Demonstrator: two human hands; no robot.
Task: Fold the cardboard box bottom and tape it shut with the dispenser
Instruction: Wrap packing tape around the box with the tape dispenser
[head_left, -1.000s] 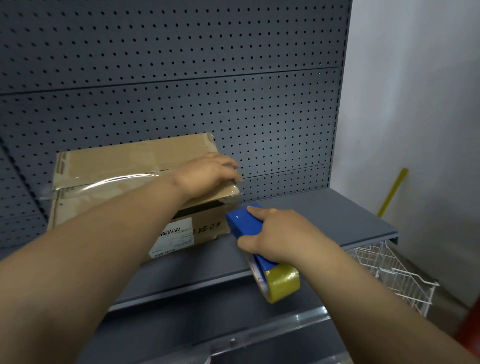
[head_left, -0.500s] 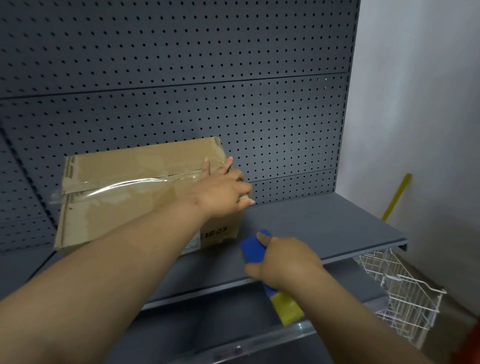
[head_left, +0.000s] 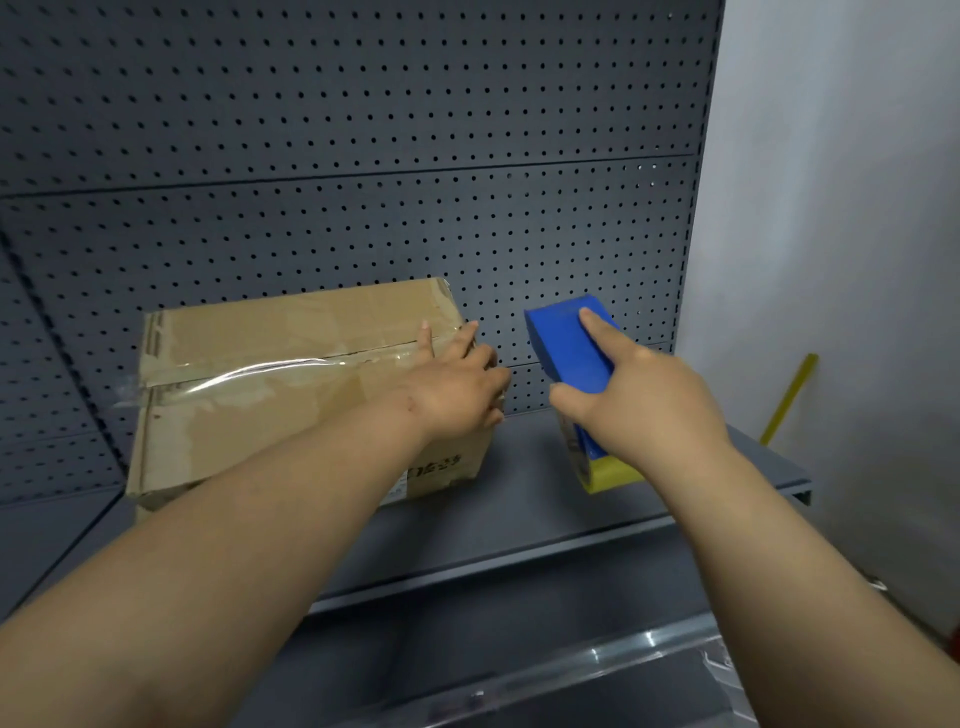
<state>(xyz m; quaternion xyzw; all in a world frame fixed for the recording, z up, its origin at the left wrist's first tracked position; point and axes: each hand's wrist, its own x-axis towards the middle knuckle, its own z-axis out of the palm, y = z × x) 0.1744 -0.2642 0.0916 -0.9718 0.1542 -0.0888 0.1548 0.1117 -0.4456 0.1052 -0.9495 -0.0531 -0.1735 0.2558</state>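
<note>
Cardboard box (head_left: 291, 395) sits on the grey metal shelf (head_left: 519, 514), pushed back against the perforated pegboard (head_left: 363, 156), its brown flaps folded shut. Clear glossy tape (head_left: 260, 370) runs along the centre seam, wrinkled and catching the light, with a loose end sticking out past the left edge. Left hand (head_left: 457, 384) presses the box's right end, fingers spread flat over the top corner, gripping nothing. Right hand (head_left: 644, 400) clutches the tape dispenser (head_left: 571, 348), a smooth blue plastic wedge with a yellow piece at its lower end, held in the air just right of the box. Dark printing shows low on the box's front face, too blurred to read.
</note>
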